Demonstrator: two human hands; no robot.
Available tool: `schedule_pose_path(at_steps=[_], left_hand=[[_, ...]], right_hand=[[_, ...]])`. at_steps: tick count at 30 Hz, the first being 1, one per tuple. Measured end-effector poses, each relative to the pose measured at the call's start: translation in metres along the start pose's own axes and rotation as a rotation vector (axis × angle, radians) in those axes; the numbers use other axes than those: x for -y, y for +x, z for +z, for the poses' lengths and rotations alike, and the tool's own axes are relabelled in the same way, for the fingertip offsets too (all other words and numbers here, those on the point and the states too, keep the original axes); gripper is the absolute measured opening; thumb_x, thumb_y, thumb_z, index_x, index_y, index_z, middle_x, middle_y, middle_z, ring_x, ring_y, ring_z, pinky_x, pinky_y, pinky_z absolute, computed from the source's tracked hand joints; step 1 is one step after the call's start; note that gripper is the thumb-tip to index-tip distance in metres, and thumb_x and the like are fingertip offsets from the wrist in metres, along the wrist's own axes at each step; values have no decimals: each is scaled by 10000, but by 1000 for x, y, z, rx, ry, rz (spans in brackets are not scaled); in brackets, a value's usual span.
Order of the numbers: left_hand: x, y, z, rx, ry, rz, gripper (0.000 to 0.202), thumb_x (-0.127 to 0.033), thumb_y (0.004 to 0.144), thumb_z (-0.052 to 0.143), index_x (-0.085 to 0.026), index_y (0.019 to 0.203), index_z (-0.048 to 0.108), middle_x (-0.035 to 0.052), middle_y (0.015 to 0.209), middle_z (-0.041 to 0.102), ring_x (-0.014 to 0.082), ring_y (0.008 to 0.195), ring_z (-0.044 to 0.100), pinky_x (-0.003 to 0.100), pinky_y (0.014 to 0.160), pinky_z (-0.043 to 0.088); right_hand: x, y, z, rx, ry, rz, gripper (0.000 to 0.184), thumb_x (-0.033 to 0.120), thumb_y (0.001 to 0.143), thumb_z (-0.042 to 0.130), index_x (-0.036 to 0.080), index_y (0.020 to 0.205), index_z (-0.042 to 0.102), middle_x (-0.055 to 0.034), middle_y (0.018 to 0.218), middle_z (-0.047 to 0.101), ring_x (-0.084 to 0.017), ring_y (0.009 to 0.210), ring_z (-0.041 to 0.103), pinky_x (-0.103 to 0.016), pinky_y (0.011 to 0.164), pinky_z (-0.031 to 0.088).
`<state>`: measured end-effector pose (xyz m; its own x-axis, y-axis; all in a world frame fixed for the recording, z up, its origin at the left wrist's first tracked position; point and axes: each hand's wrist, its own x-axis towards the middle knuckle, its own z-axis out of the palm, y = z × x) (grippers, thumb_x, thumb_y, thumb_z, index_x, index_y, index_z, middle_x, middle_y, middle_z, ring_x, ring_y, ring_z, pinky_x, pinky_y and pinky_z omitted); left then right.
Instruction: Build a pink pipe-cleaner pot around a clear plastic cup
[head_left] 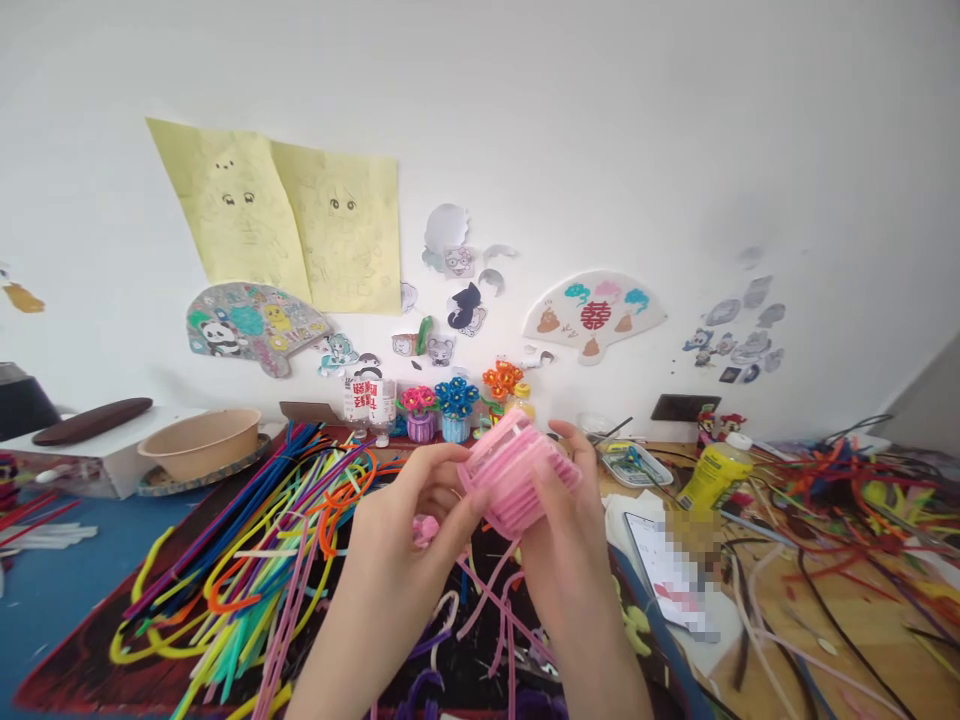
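Both my hands hold a small pink pot (517, 475) made of pipe cleaners, tilted above the dark mat. My left hand (420, 540) pinches its left rim between thumb and fingers. Around its right side curl the fingers of my right hand (559, 510), with the thumb pressed on the striped wall. Beside the left fingers shows a small pink piece (425, 530); whether the hand holds it I cannot tell. Below the pot, loose pink pipe cleaners (502, 610) cross on the mat.
A heap of coloured pipe cleaners (255, 570) covers the mat's left side. Small flower pots (455, 410) line the wall. On the right lie a phone (664, 570), a yellow bottle (716, 470), a white tray (637, 467) and more tangled pipe cleaners (840, 510). A beige bowl (199, 445) stands at left.
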<state>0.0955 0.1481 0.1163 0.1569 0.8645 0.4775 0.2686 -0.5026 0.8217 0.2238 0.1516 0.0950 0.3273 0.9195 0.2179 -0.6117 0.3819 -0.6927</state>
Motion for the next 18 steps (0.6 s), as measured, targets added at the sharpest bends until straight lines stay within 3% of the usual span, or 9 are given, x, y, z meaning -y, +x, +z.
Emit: schedule_pose_path(at_steps=[3, 6, 10, 14, 16, 18], left_hand=[[1, -1, 2, -56, -225, -60, 197, -357, 888, 660, -211, 1019, 637, -20, 747, 708, 120, 640, 668, 199, 582, 531], [-2, -1, 0, -108, -389, -164, 196, -350, 881, 680, -197, 996, 635, -42, 647, 677, 87, 549, 611, 159, 523, 479], [-3, -10, -5, -153, -412, -230, 231, -381, 907, 635, -190, 1035, 614, -44, 586, 667, 97, 522, 605, 167, 516, 470], [15, -50, -29, -245, -34, -240, 316, -499, 928, 528, -231, 1069, 617, 0, 728, 737, 152, 581, 668, 229, 538, 511], [32, -83, -52, -226, 258, -343, 300, -505, 873, 564, -264, 1030, 648, 9, 807, 774, 198, 682, 730, 270, 639, 557], [52, -121, -82, -258, 534, -516, 305, -525, 818, 547, -291, 972, 669, 12, 834, 796, 263, 768, 764, 313, 647, 562]], right_hand=[[4, 0, -2, 86, 35, 83, 604, 415, 741, 800, 330, 1274, 530, -38, 1132, 690, -259, 1061, 647, -417, 934, 511], [4, 2, -5, 206, 35, 144, 762, 304, 692, 839, 334, 1370, 491, -45, 1189, 701, -253, 1069, 656, -414, 947, 517], [-3, 7, -9, 306, 31, 196, 927, 238, 637, 890, 299, 1445, 440, -46, 1122, 728, -228, 956, 686, -387, 888, 546], [-13, 8, -9, 353, 46, 218, 841, 290, 668, 883, 273, 1414, 494, -27, 997, 738, -221, 906, 688, -393, 894, 549], [-16, 7, -8, 389, 39, 253, 765, 314, 702, 865, 281, 1386, 524, -24, 980, 740, -219, 908, 688, -399, 906, 547], [-19, 4, -7, 428, 36, 297, 721, 314, 713, 859, 289, 1361, 545, -24, 987, 738, -216, 896, 689, -402, 901, 549]])
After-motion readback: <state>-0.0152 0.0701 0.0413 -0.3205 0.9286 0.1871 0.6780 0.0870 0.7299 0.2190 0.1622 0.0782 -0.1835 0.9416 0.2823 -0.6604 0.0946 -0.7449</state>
